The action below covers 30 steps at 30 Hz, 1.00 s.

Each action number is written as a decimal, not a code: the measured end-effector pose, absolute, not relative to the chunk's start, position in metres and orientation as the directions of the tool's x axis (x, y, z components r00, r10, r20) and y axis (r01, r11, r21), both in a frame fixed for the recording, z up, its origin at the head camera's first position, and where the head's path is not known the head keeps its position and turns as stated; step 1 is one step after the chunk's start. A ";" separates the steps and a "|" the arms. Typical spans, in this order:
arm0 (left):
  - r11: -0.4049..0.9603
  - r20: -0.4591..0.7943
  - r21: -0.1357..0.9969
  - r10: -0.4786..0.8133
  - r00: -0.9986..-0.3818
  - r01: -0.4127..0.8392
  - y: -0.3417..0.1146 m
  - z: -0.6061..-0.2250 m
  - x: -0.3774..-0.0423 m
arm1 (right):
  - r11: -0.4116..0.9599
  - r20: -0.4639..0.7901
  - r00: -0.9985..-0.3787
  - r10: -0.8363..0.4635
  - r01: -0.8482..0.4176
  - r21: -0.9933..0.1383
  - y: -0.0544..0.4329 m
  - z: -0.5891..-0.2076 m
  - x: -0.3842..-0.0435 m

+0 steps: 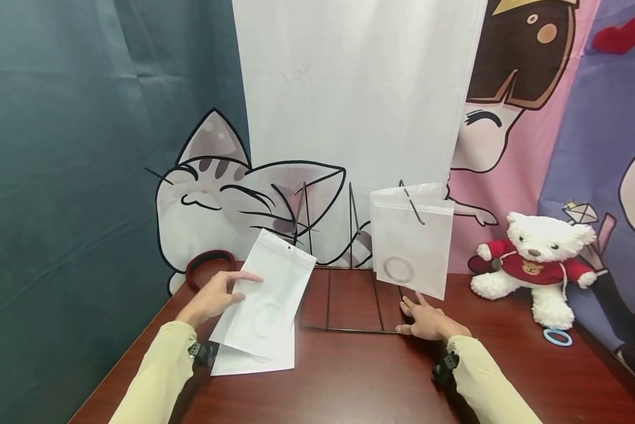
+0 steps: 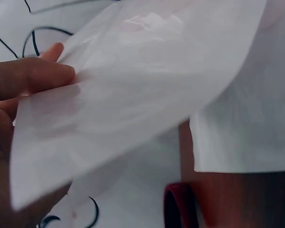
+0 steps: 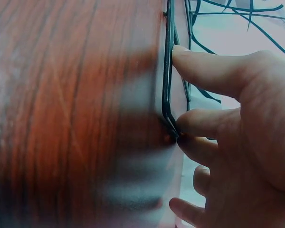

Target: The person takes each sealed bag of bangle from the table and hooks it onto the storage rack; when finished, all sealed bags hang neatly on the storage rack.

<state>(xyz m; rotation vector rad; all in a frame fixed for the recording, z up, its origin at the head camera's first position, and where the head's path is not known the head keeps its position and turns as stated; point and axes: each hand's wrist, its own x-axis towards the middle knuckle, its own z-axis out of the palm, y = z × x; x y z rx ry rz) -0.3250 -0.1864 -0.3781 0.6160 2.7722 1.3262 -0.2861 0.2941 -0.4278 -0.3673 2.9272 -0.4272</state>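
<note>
My left hand (image 1: 219, 294) pinches a white zip bag (image 1: 275, 277) by its left edge, thumb on the near face. A pale ring (image 1: 268, 319) shows through this bag. Partly covered beneath it, another white bag (image 1: 253, 362) lies on the table. The black wire display rack (image 1: 342, 331) stands in the middle, with upright hooked prongs at its back. My right hand (image 1: 428, 321) presses its front right corner, fingers spread; the right wrist view shows the thumb (image 3: 204, 71) against the wire. White bags (image 1: 415, 247) hang from the right prong, the front one with a ring (image 1: 398, 269) inside.
A white teddy bear (image 1: 539, 265) in a red top sits at the back right, a light blue ring (image 1: 558, 337) by its foot. Behind my left hand is a dark red hoop (image 1: 192, 271). A printed curtain (image 1: 349, 88) closes off the back of the table.
</note>
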 end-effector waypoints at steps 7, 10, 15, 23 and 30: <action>0.508 0.267 0.707 0.453 -0.851 0.492 -0.167 -0.368 -0.303 | 0.924 -0.129 -0.959 -0.254 -0.201 -0.324 0.294 -0.427 -0.285; 0.478 0.329 0.656 0.515 -0.791 0.584 -0.155 -0.362 -0.295 | 0.927 -0.130 -0.960 -0.248 -0.196 -0.321 0.294 -0.428 -0.286; 0.400 0.400 0.601 0.599 -0.694 0.692 -0.134 -0.353 -0.284 | 0.930 -0.116 -0.962 -0.249 -0.204 -0.306 0.294 -0.429 -0.286; 0.282 0.550 0.547 0.589 -0.592 0.788 -0.108 -0.350 -0.273 | 0.923 -0.121 -0.960 -0.254 -0.203 -0.326 0.294 -0.430 -0.286; 0.212 0.638 0.554 0.512 -0.574 0.805 -0.085 -0.352 -0.268 | 0.926 -0.135 -0.959 -0.248 -0.193 -0.325 0.296 -0.431 -0.287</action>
